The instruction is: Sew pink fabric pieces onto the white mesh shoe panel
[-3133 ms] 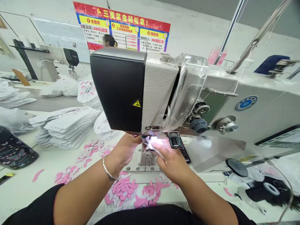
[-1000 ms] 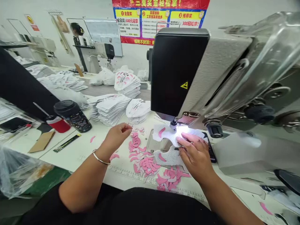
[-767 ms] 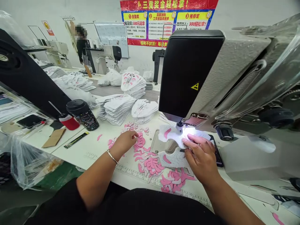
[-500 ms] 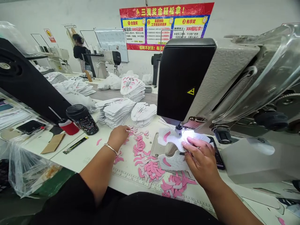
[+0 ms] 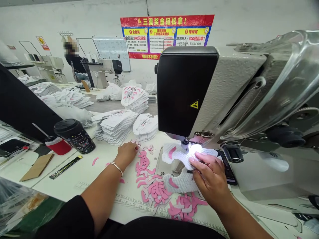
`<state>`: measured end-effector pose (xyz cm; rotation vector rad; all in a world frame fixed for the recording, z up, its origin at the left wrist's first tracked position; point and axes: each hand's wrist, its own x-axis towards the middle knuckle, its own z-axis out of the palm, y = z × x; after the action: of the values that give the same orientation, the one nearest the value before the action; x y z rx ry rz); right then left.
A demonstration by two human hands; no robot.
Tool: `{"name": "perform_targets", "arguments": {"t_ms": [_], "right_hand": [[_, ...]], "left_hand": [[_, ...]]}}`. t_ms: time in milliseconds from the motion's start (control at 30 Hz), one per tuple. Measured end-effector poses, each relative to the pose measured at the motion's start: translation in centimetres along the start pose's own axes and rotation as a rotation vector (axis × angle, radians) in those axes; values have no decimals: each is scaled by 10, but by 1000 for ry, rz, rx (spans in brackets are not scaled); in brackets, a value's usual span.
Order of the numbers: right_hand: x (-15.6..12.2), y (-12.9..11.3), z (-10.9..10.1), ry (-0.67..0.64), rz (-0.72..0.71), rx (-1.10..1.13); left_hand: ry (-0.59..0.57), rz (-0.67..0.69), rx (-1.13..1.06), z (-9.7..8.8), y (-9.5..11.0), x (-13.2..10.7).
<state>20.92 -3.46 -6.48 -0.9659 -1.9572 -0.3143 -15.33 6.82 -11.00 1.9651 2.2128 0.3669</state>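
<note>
A grey sewing machine (image 5: 224, 86) with a black head stands on a white table (image 5: 82, 172) and fills the right of the view. Under its needle, in the glare of its lamp, a white mesh piece (image 5: 177, 153) with pink strips on it lies flat on the machine's bed. The right hand (image 5: 208, 174) rests on this piece just in front of the needle, fingers stretched out and pressing down, gripping nothing. The left hand (image 5: 127, 153) lies on the table to the left of the machine, fingers bent down onto a scatter of small pink pieces (image 5: 154, 189). Whether it has one pinched cannot be told. A bracelet (image 5: 117, 167) sits on that wrist.

Further left of the machine stand stacks of white cut pieces (image 5: 114, 124), then a black cup (image 5: 74, 135) and a flat bit of cardboard (image 5: 37, 166). A printed ruler (image 5: 134, 202) runs along the table's near edge in front of the machine.

Behind the machine, a red and yellow poster (image 5: 165, 35) hangs on a pale wall. Far to the left of it, another person (image 5: 74, 61) sits at a second sewing machine (image 5: 104, 68).
</note>
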Motion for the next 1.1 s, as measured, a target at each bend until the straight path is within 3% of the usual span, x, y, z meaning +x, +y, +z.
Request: {"name": "perform_targets", "arguments": {"t_ms": [200, 367, 467, 600, 667, 733, 867, 1033, 1100], "right_hand": [[-2, 3, 2, 5, -22, 2], [7, -9, -8, -42, 7, -6], [12, -19, -17, -59, -48, 4], [13, -36, -17, 4, -187, 138], [13, -45, -14, -8, -167, 218], [14, -51, -12, -55, -116, 257], [16, -54, -13, -123, -85, 267], [18, -56, -28, -212, -79, 319], [21, -56, -36, -283, -36, 374]], "left_hand": [[69, -6, -199, -17, 10, -16], [184, 50, -450, -52, 48, -67], [162, 222, -695, -59, 78, -105], [193, 647, -595, -44, 109, -137], [206, 845, -537, -33, 120, -144], [216, 928, -526, -26, 127, -148], [156, 806, -724, -31, 133, -156], [-214, 491, -1047, -52, 138, -165], [-346, 443, -1067, -59, 140, -164]]}}
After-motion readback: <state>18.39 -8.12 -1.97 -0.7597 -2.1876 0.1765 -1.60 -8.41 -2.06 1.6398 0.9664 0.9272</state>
